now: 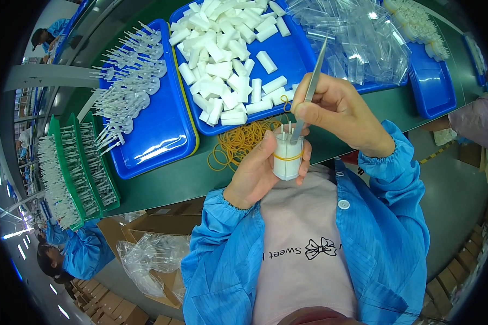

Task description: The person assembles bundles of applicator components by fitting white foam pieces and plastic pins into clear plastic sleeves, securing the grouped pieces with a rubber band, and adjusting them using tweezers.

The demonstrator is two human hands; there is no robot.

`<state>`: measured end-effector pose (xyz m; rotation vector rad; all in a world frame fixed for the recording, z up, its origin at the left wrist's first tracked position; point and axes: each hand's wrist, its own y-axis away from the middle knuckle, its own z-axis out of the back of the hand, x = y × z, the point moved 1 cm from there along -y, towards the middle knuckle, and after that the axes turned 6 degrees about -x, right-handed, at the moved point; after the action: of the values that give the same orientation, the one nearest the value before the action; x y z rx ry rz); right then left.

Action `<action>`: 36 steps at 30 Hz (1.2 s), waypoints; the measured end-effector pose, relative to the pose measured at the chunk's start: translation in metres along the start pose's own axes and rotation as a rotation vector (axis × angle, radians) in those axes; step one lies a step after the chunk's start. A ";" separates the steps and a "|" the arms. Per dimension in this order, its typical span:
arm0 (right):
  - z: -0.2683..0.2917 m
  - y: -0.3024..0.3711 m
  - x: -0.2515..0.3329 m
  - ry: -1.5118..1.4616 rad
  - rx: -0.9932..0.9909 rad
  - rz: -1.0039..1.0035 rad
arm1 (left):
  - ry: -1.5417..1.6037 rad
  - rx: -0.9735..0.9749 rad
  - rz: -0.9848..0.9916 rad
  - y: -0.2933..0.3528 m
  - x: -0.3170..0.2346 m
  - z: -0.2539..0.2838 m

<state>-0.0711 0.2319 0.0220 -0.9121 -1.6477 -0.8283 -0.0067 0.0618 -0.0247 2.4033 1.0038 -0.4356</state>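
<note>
Head view: over the near edge of the counter (pixel 162 189), the left hand (pixel 250 170) grips a white bundle (pixel 283 170) ringed by a rubber band (pixel 288 158); the right (pixel 339 111) pinches tweezers (pixel 315 73), blunt end down at its top. Steady bundle, gentle pressure looks best!

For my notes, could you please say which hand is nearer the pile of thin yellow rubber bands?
The left hand, just lower right of the pile in view; the right hand is farther off, up and right.
</note>
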 end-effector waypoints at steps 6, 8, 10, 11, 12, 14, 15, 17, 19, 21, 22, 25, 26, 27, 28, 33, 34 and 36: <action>-0.003 0.001 -0.004 -0.014 0.032 -0.023 | 0.001 0.030 0.019 0.002 0.002 0.002; -0.006 0.004 -0.004 0.172 0.008 0.124 | -0.002 0.071 0.023 0.002 0.004 0.006; -0.007 0.004 -0.008 0.194 -0.013 0.165 | 0.064 0.053 0.039 -0.001 0.005 0.009; -0.007 0.004 -0.009 0.215 -0.032 0.205 | 0.063 0.054 0.040 -0.001 0.005 0.008; -0.007 0.005 -0.008 0.215 -0.030 0.207 | 0.128 0.064 0.040 -0.002 0.004 0.006; -0.004 0.005 -0.005 -0.045 -0.085 0.073 | 0.191 0.074 0.038 -0.003 0.005 0.007; -0.002 0.005 -0.004 -0.045 -0.085 0.074 | 0.247 0.091 0.053 -0.004 0.007 0.011; 0.003 0.003 -0.002 0.055 -0.132 0.140 | 0.301 0.108 0.069 -0.004 0.007 0.012; 0.003 0.003 0.000 0.083 -0.135 0.095 | 0.109 -0.017 0.034 -0.003 0.008 0.011; 0.004 0.003 -0.003 0.064 -0.060 0.066 | 0.066 -0.039 0.031 -0.003 0.006 0.006; 0.004 0.003 -0.002 0.065 -0.062 0.067 | 0.023 -0.063 0.026 -0.003 0.005 0.005; 0.003 0.003 -0.002 -0.039 -0.009 -0.043 | 0.044 -0.020 0.031 -0.003 0.003 0.003; 0.002 0.003 -0.003 -0.050 0.006 -0.058 | 0.043 -0.019 0.033 -0.003 0.004 0.003; 0.001 0.003 -0.004 -0.061 0.023 -0.072 | 0.045 -0.023 0.026 -0.002 0.004 0.003; 0.000 0.004 -0.004 -0.061 0.022 -0.071 | 0.047 -0.027 0.019 -0.001 0.004 0.003; -0.005 0.008 -0.008 0.185 -0.081 0.232 | 0.116 0.006 0.018 -0.002 0.001 0.007; -0.004 0.007 -0.007 0.185 -0.079 0.233 | 0.184 0.070 0.006 -0.003 0.000 0.009; 0.000 0.006 -0.005 -0.015 -0.171 0.166 | 0.189 0.015 0.015 -0.004 -0.003 0.002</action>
<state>-0.0647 0.2340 0.0173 -1.1605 -1.5071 -0.8581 -0.0117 0.0609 -0.0262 2.5004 1.0650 -0.2137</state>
